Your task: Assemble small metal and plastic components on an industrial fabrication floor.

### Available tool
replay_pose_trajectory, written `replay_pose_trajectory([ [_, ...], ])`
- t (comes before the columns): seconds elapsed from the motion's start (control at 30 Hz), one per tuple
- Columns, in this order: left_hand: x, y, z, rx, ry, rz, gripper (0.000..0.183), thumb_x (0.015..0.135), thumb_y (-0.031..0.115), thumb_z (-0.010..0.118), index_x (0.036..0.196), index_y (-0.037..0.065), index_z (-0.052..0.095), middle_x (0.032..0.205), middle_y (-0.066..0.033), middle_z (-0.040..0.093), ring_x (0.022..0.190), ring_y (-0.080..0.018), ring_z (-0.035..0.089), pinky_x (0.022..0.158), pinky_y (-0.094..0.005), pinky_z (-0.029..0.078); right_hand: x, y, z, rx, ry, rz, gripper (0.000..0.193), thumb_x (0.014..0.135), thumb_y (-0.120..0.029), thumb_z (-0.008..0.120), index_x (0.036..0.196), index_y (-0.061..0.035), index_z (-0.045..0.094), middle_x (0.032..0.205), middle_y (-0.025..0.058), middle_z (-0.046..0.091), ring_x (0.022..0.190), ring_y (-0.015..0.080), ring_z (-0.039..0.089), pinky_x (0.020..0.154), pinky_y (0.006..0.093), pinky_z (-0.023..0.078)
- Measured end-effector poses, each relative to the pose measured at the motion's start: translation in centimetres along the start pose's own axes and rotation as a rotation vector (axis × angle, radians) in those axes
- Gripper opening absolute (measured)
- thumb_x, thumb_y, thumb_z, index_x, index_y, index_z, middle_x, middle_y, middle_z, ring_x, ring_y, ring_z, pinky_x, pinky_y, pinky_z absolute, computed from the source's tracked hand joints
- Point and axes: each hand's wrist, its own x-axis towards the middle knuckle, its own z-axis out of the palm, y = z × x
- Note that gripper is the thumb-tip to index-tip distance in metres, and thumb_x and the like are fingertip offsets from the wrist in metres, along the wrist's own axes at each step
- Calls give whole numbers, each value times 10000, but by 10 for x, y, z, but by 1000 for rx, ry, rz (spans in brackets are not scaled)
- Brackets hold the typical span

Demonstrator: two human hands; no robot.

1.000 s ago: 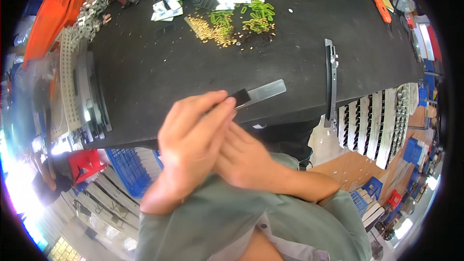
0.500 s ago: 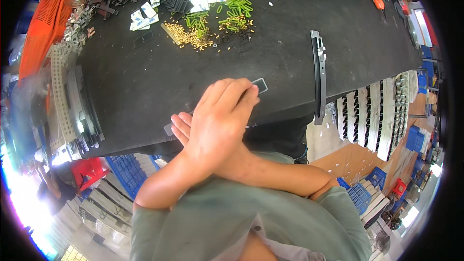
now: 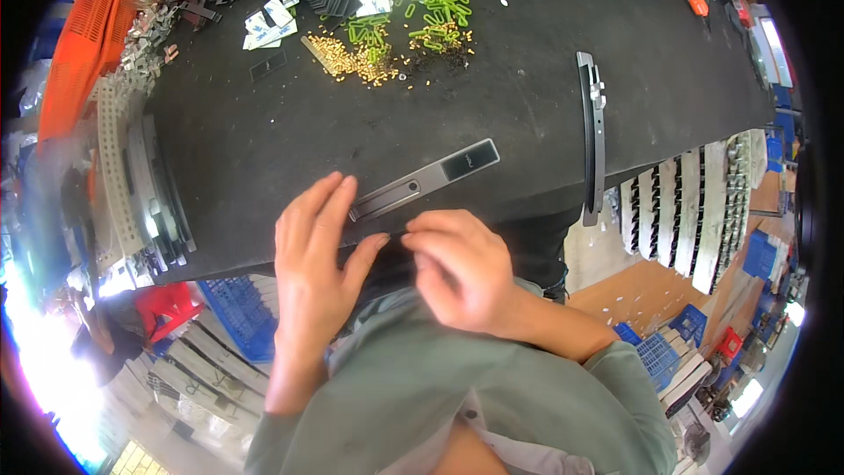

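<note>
Uncrossed since half a second ago, the left hand [image 3: 312,257] and right hand [image 3: 470,274] leave the grey bar [image 3: 431,179] uncovered on the tabletop [image 3: 527,110]. Beside its left end, the left fingers spread from the thumb; on its near side, the right fingers curl loosely. Right of it lies a dark rail [image 3: 590,145].

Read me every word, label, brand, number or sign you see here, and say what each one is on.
Nothing can be quoted; what marks show are these:
Black panel at one end of the grey metal bar: a small pale mark, too small to read.
White rectangles near the green loops: blue print, too small and blurred to read.
I make out no other clear lettering.
</note>
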Motion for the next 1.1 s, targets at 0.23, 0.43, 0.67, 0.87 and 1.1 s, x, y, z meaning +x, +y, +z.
replay_pose_trajectory([
  [0.23, -12, 29, 14, -420, -189, -150, 384, 814, -40, 725, 1190, 1, 665, 1136, -153, 651, 877, -226, 648, 774, -325, 530, 3, -15, -15, 922, 199, 873, 256, 988, -95, 656, 1199, 31, 582, 1045, 55, 645, 963, 98, 612, 837, 267, 524],
  [0.43, -7, 23, 16, -507, -283, 14, 413, 831, 10, 750, 1228, -27, 644, 1251, -196, 635, 1101, -319, 651, 927, -365, 528, 14, -8, -65, 551, 286, 886, 196, 913, -31, 727, 1054, 12, 599, 991, 60, 668, 905, 106, 646, 808, 245, 520],
  [0.67, 0, 1, 20, -453, -138, -11, 325, 892, 57, 707, 1211, 12, 663, 1207, -164, 648, 1062, -321, 656, 904, -367, 532, 19, 28, -74, -1128, 143, 334, 181, 809, -65, 716, 959, -18, 625, 1082, 187, 604, 1061, 399, 568, 908, 452, 450],
  [0.87, 0, -15, -1, -394, -5, 2, 274, 891, 45, 706, 1163, 20, 684, 1190, -158, 644, 1047, -330, 653, 883, -370, 540, 14, 67, -100, -959, 319, 517, 277, 893, -68, 663, 1149, -2, 580, 1148, 171, 596, 1033, 355, 614, 870, 417, 507],
  [1.1, 64, -93, -73, -181, 353, -141, 261, 920, 75, 661, 1172, 7, 669, 1198, -169, 659, 1036, -277, 675, 888, -359, 538, 10, 95, -135, -906, 239, 449, 353, 927, -27, 615, 1273, -4, 548, 1255, 187, 583, 1174, 383, 575, 981, 441, 462],
])
